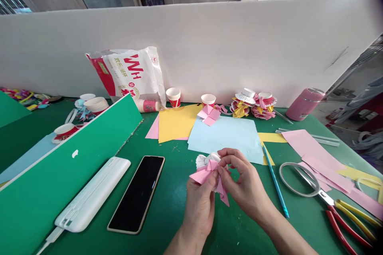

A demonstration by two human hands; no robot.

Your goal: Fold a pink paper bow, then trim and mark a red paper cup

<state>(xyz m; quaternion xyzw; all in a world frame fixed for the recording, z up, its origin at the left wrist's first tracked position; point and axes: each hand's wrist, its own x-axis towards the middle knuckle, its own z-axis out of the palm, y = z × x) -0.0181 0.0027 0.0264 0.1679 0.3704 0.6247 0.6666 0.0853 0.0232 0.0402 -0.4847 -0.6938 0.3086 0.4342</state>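
My left hand point(200, 207) is closed round a pink paper bow point(202, 174), its thumb pressing on the folded middle. Behind the bow shows a white piece with a pleated rim point(201, 162), partly hidden by the bow and fingers. My right hand point(249, 187) pinches at the bow's right side; its fingertips cover that spot. One pink tail of the bow hangs below the fingers. Beyond the hands lie light blue paper sheets point(227, 135), with a folded pink paper piece point(209, 114) resting at their far edge.
On the right are scissors point(327, 199), a tape ring point(281, 179), a blue pencil point(275, 183), pink paper strips point(314, 147) and a pink bottle point(305, 103). A phone point(136, 195), white power bank point(92, 195) and green divider point(74, 167) stand left. Decorated paper cups point(243, 103) line the back.
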